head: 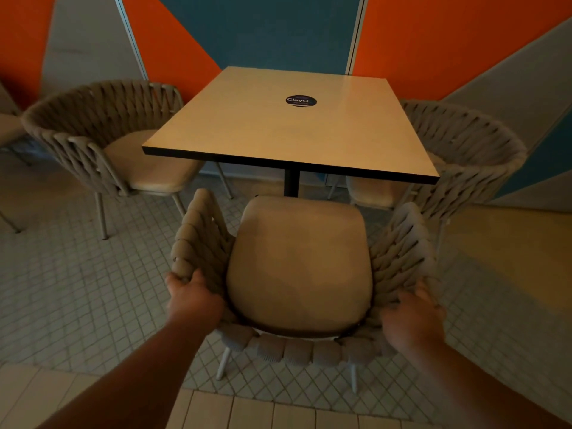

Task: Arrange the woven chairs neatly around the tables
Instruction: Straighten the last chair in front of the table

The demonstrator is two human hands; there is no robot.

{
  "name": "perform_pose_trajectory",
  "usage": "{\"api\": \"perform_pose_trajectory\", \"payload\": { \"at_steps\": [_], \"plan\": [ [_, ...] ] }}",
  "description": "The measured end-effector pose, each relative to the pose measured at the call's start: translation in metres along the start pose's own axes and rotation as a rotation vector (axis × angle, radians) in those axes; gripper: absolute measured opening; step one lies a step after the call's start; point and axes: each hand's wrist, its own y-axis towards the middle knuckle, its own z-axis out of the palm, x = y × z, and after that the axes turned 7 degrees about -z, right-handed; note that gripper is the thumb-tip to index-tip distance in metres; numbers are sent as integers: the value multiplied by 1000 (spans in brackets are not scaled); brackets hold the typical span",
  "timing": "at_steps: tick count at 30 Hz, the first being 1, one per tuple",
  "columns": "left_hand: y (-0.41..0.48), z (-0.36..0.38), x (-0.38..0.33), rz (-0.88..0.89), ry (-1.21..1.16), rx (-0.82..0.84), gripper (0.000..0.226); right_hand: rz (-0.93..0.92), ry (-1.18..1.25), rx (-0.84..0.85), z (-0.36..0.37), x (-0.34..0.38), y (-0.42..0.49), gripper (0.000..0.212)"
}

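A woven chair (298, 267) with a beige seat cushion stands right in front of me, facing the square table (278, 131), its seat front near the table's black post. My left hand (193, 300) grips the left side of its woven backrest. On the right side of the backrest, my right hand (413, 317) holds the weave. Two more woven chairs flank the table: the left chair (102, 140) with its seat partly under the tabletop, and the right chair (464, 156) likewise tucked at the other side.
The painted wall (278, 29) in orange, blue and grey stands just behind the table. A round dark sticker (301, 100) lies on the tabletop. Part of another chair's legs (9, 218) shows at the far left. Small-tiled floor (77, 289) surrounds the chairs.
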Motion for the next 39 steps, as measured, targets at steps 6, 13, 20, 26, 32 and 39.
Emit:
{"api": "perform_pose_trajectory", "payload": {
  "at_steps": [6, 13, 20, 26, 32, 39],
  "plan": [
    [-10, 1, -1, -50, -121, 13, 70, 24, -3, 30, -15, 6, -14, 56],
    [-51, -42, 12, 84, -160, 139, 84, -23, 38, 207, -52, 7, -35, 65],
    [-102, -150, 35, 274, -3, 22, 111, -193, 52, 68, -109, 72, -103, 90],
    [-109, -288, 35, 535, 296, -229, 98, -505, 27, -95, -224, 192, -145, 115],
    [-111, -432, 36, 594, 359, -379, 91, -567, 140, -209, -332, 294, -184, 93],
    [-88, -495, 34, 608, 364, -429, 91, -604, 133, -293, -371, 357, -168, 94]
  ]
}}
